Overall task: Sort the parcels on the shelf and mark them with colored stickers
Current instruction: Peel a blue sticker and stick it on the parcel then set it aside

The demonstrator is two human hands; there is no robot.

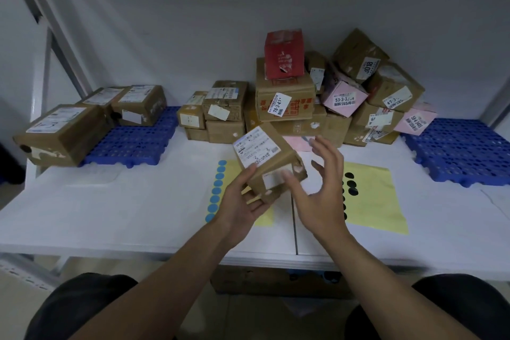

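The small brown parcel hangs tilted over the shelf, label up, gripped from beneath by the left hand; the right hand hovers just right of it, fingers spread, nearest the black stickers.

Large brown carton: white label is reading "78-3-4" — final digit unclear.
Pink box: label is showing "53-3-3", "5元".
Tilted top carton: label is showing "J018".
Right pink parcel: label is reading "58-4-3405".

plain grey wall, beige tiled floor.
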